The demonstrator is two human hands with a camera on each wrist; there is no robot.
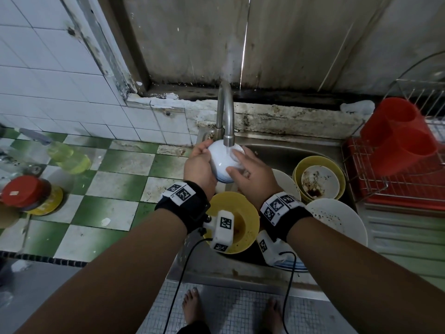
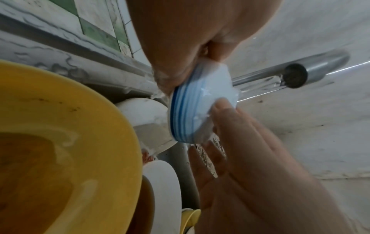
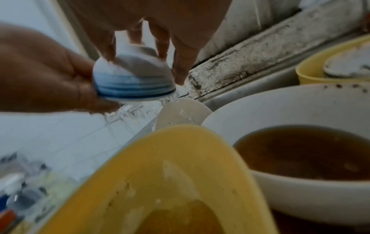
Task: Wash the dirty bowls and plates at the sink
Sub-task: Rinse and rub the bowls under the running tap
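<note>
A small white bowl with blue rim stripes [image 1: 222, 162] [image 2: 197, 107] [image 3: 133, 79] is held upside down under the running tap [image 1: 226, 112] [image 2: 294, 76]. My left hand [image 1: 199, 162] [image 2: 180, 44] [image 3: 44, 76] grips its left side. My right hand [image 1: 248, 172] [image 2: 250, 158] [image 3: 160, 31] lies on its outside with fingers spread and fairly straight. Water runs off the rim. Below in the sink [image 1: 284, 150] wait a yellow bowl with brown liquid [image 1: 243, 213] [image 2: 60, 142] [image 3: 170, 182] and a stained white bowl [image 1: 339, 218] [image 3: 300, 126].
A yellow bowl holding a dirty white one [image 1: 320, 177] sits at the sink's right. A wire dish rack with a red cutlery holder [image 1: 399, 138] stands further right. Soap bottles [image 1: 65, 153] and jars [image 1: 26, 191] stand on the green-checked counter at left.
</note>
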